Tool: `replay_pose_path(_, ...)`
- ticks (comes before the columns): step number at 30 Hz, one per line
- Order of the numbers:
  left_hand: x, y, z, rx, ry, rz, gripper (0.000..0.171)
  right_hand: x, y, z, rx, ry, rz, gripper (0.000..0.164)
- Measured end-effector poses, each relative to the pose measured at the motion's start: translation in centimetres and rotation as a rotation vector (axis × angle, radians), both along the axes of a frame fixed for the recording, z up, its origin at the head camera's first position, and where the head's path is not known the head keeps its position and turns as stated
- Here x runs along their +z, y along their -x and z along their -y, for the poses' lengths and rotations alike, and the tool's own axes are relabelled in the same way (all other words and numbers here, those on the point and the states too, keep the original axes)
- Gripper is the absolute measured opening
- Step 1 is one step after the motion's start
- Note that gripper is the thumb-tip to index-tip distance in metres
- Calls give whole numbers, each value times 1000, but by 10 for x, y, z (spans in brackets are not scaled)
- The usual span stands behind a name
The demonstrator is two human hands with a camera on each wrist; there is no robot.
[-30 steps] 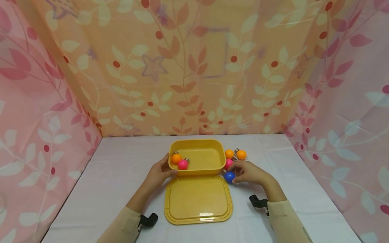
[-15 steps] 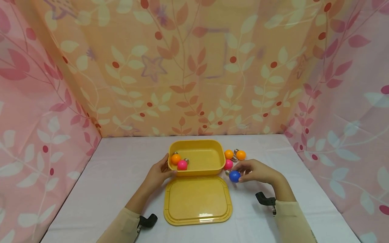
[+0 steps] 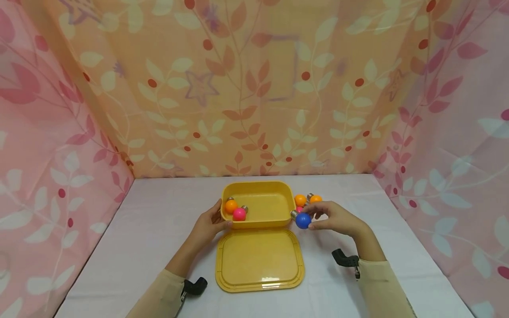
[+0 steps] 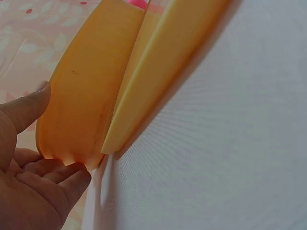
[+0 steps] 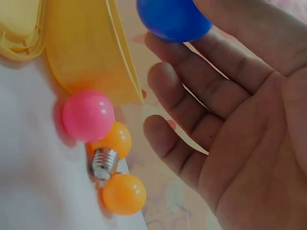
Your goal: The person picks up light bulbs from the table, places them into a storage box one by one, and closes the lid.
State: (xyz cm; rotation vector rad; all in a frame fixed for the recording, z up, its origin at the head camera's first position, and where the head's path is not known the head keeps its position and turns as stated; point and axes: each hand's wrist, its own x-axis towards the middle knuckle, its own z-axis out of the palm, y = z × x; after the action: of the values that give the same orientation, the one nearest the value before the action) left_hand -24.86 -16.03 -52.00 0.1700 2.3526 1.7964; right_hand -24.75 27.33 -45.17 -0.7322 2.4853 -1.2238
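A blue light bulb (image 3: pixel 303 221) with a silver screw base is pinched between the thumb and fingers of my right hand (image 3: pixel 337 219), close by the right front corner of the yellow plastic box (image 3: pixel 262 224). In the right wrist view the round blue bulb (image 5: pixel 170 19) sits at the fingertips, above the table. My left hand (image 3: pixel 207 227) holds the left end of the box, thumb on the front and fingers round the side. Inside the box, at its left, lie an orange bulb (image 3: pixel 231 206) and a pink bulb (image 3: pixel 239 214).
A flat yellow lid (image 3: pixel 260 260) lies in front of the box. To the right of the box, a pink bulb (image 5: pixel 88 115) and two orange bulbs (image 5: pixel 124 194) rest on the white tablecloth (image 3: pixel 175 194). Patterned fabric walls stand behind and at both sides.
My right hand has drawn the blue bulb away to the right, then raised it and brought it slightly back toward the box. The left hand keeps its place on the box.
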Motion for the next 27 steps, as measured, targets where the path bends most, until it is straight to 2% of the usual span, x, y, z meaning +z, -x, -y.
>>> replay_pose_path(4,-1,0,0,0,-11,-5,101,6,3,4,-38,2,-31,37)
replay_pose_path(10,0,1,0,-1,-5,-6,101,24,18,13,-39,-18,-101,41)
replay_pose_path(17,2,-1,0,-2,-9,-9,100,48,38,32,8,-55,-135,39)
replay_pose_path(24,1,-2,-1,-7,-27,3,100,61,62,56,81,-141,-175,38)
replay_pose_path(27,2,-1,-1,1,-18,2,100,65,73,66,86,-166,-158,37)
